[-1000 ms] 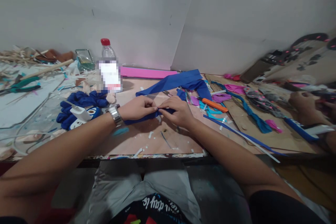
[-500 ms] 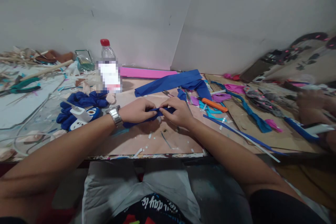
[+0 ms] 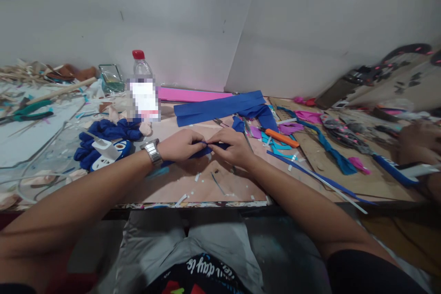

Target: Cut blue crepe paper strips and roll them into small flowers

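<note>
A narrow blue strip (image 3: 201,152), which looks like fabric or crepe paper, runs between my two hands just above the table. My left hand (image 3: 181,145), below a metal watch, pinches it between thumb and fingers. From the other side my right hand (image 3: 231,146) pinches the same strip, its fingertips close to the left thumb. Part of the strip is hidden under both hands. Behind them lies a wider blue strip (image 3: 217,108), flat on the table.
Left stand a glue gun (image 3: 106,151) on a bunched blue piece (image 3: 112,129), a red-capped bottle (image 3: 138,55) and green-handled pliers (image 3: 32,111). Right lie an orange cutter (image 3: 281,138), scraps and a teal strip (image 3: 327,144). Another person's hands (image 3: 418,142) are at the far right.
My fingertips have shifted slightly along the blue strip, the right ones drawing closer to the left thumb. The wider strip behind looks more spread at its left end.
</note>
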### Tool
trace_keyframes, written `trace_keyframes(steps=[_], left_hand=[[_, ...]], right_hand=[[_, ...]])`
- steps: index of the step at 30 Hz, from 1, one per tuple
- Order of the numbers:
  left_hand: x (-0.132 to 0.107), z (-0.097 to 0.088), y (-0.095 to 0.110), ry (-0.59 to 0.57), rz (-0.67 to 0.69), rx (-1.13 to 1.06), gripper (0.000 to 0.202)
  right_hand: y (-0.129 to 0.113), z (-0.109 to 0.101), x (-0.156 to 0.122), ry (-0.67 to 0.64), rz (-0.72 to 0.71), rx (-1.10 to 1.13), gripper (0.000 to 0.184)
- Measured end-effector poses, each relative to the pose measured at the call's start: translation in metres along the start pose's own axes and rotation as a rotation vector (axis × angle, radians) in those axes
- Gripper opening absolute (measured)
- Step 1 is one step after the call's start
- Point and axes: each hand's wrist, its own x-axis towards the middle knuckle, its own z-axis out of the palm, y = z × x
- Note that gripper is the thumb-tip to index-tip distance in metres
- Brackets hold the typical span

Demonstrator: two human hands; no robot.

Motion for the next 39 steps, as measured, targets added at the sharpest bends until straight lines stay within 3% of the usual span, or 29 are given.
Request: trace_keyframes(steps=[12, 17, 23, 35, 39], left_hand=[[0.002, -0.001, -0.004, -0.047, -0.104, -0.319, 0.024], [0.003, 0.0, -0.008, -0.009, -0.039, -0.305, 0.04], [0.003, 0.002, -0.008, 0.049, -0.043, -0.191, 0.036], [-0.003, 0.01, 0.0, 0.211, 0.11, 0.395, 0.035], [-0.002, 0.012, -0.001, 0.221, 0.149, 0.444, 0.037]], right_hand=[[0.0, -0.003, 0.001, 0.022, -0.129, -0.097, 0.01], [-0.002, -0.003, 0.001, 0.026, -0.127, -0.11, 0.009], [-0.002, 0.0, 0.0, 0.033, -0.049, -0.073, 0.005], [0.0, 0.005, -0.002, 0.023, 0.101, -0.043, 0.005], [0.0, 0.003, -0.002, -0.013, 0.11, -0.057, 0.008]])
